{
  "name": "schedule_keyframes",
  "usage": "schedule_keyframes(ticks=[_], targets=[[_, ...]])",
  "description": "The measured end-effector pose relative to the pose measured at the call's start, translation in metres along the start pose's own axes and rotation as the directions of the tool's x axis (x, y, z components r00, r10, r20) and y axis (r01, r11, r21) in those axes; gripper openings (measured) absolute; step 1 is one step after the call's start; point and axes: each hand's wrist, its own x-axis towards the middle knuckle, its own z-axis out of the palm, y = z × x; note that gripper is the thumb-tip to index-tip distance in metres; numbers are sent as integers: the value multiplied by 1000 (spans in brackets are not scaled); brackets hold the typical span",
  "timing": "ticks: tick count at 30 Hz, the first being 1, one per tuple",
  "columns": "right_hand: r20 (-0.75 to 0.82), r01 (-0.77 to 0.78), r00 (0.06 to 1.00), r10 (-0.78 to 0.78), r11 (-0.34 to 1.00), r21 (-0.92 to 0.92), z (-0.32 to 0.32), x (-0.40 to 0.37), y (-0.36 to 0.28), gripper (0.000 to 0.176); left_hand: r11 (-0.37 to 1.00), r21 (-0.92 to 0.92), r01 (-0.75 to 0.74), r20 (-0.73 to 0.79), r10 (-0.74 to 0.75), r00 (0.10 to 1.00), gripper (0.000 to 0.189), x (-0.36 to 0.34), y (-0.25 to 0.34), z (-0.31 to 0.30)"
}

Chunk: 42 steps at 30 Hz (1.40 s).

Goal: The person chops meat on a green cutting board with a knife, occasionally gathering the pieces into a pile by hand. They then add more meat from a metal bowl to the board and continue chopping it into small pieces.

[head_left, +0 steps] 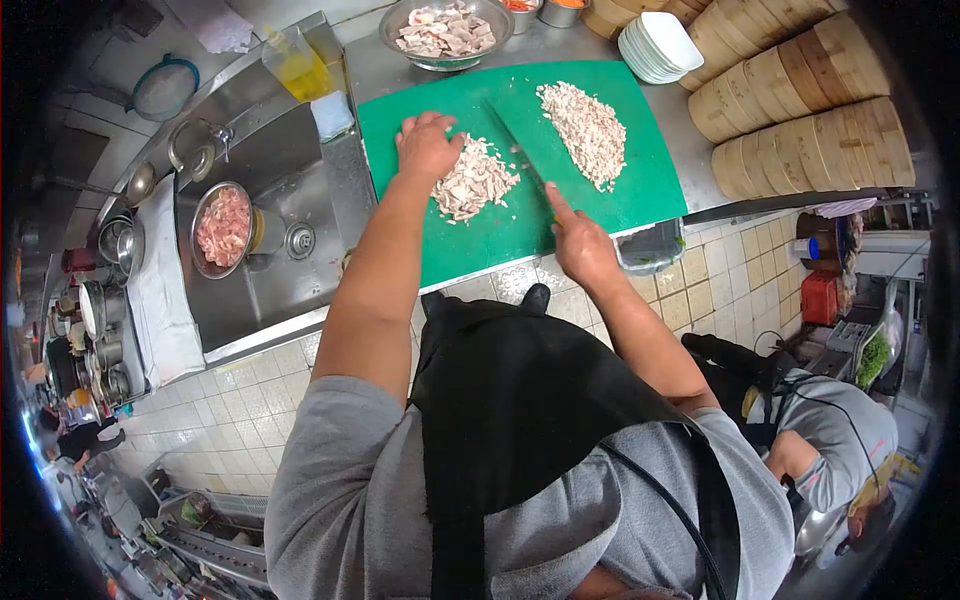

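Note:
A green cutting board [470, 247] lies on the steel counter. On its left part is a loose pile of chopped pale meat [474, 182]; a finer chopped pile [588, 130] lies to the right. My left hand [428, 145] rests at the upper left edge of the left pile, fingers spread, with nothing seen in it. My right hand [580, 240] is closed around the handle of a knife [520, 150]. The blade stands between the two piles, pointing away and to the left, with meat bits stuck to it.
Behind the board is a metal bowl of sliced meat [446, 62]. White dishes [660, 48] and bamboo steamers [815, 150] stand at right. In the sink [260, 290] at left sits a bowl of pink meat [222, 230]. A co-worker [830, 430] is at lower right.

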Motion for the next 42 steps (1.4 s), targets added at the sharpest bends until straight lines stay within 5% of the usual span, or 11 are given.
schedule_keyframes(ticks=[4, 6, 9, 12, 17, 20, 26, 35, 38, 42], targets=[[25, 120, 992, -124, 987, 110, 6, -1, -14, 71, 985, -156, -79, 131, 99, 986, 28, -9, -1, 0], [41, 154, 986, -161, 979, 137, 4, -4, -19, 71, 912, -354, -209, 79, 251, 965, 21, -27, 1, -8], [28, 187, 981, -194, 969, 163, 1, -4, -21, 70, 865, -400, -302, -81, 295, 952, 13, -54, 10, -22], [140, 178, 973, -181, 983, 34, 0, 3, -19, 69, 869, -373, -325, -149, 290, 945, 9, -68, 8, -15], [-101, 280, 959, -265, 943, 182, -6, -5, -29, 69, 881, -350, -319, -196, 265, 944, 8, -80, 7, -3], [113, 195, 974, -198, 980, 32, 8, 5, -13, 70, 894, -323, -311, -198, 257, 946, 8, -79, 7, -2], [-18, 184, 983, -183, 978, 101, -1, 0, -21, 70, 896, -358, -262, -188, 205, 960, 8, -78, 7, 4], [54, 171, 984, -170, 985, -11, 6, 7, 0, 71, 894, -352, -278, -193, 221, 956, 8, -78, 7, 2], [-45, 227, 974, -223, 967, 118, -7, 2, -14, 73, 892, -349, -287, -207, 226, 952, 8, -77, 10, 0], [-4, 224, 974, -224, 972, 72, 4, 0, -14, 75, 895, -331, -299, -210, 239, 948, 8, -77, 9, 1]])
